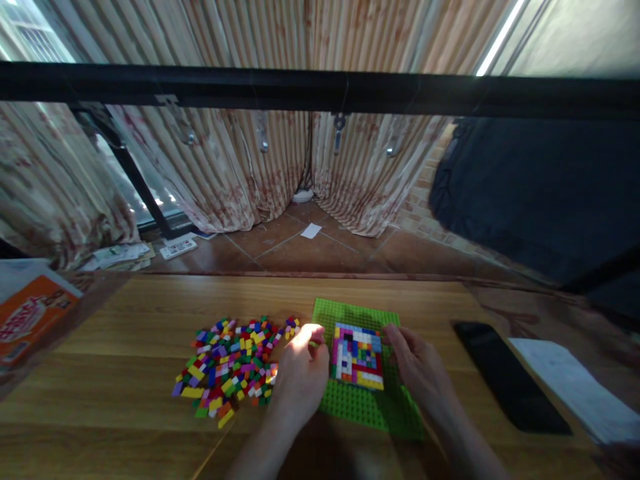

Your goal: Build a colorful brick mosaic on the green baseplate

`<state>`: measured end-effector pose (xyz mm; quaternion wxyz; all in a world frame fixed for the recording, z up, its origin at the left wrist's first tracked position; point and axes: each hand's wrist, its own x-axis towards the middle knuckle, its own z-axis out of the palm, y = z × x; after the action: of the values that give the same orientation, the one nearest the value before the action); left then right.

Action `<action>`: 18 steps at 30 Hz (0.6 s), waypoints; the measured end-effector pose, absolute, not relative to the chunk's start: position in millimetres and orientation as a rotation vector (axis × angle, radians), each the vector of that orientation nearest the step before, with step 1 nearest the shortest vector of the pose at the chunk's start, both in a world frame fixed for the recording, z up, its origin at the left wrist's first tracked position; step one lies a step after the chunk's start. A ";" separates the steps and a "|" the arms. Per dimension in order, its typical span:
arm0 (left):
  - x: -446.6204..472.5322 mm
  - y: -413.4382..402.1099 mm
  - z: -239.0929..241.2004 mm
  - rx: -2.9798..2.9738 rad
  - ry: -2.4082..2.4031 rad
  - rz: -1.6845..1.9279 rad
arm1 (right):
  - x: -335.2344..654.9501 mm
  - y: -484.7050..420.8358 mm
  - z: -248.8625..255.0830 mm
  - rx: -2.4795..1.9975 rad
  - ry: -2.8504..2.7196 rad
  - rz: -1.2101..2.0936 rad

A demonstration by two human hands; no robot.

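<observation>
A green studded baseplate (360, 407) lies on the wooden table before me. On it sits a roughly square panel of many-coloured toy bricks (357, 357), with white, blue, red and yellow pieces. My left hand (303, 367) is at the plate's left edge, its fingers curled in with the tips close together; whatever may be between them is too small to make out. Over the plate's right side, my right hand (417, 363) has its fingers stretched toward the panel's upper right corner. A spread of loose toy bricks (230, 363) lies left of my left hand, which hides part of it.
A black flat slab-like object (510, 377) and a white sheet (575, 387) lie at the right. An orange and white package (33, 307) stands at the far left. A dark horizontal bar (300, 88) crosses in front of the curtains (240, 173).
</observation>
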<state>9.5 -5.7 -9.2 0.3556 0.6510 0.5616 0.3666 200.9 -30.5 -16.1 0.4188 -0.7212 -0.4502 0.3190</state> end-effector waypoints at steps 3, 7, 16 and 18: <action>11.1 -8.1 -10.8 1.699 1.401 0.855 | 195.9 -30.4 -16.0 -1.818 -1.212 0.836; 15.0 -11.3 -9.2 1.701 1.375 0.814 | 186.1 -26.8 -13.9 -1.863 -1.312 0.705; 19.8 -11.8 -12.6 1.730 1.410 0.893 | 180.0 -4.1 -14.8 -1.863 -1.334 0.634; 17.8 -9.4 -13.1 1.761 1.401 0.892 | 178.9 -0.8 -14.1 -1.899 -1.353 0.612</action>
<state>17.8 -9.4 -13.1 0.3525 0.6809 0.5415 0.3449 178.9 -0.8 -14.1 0.3573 -0.7359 -0.5241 0.2369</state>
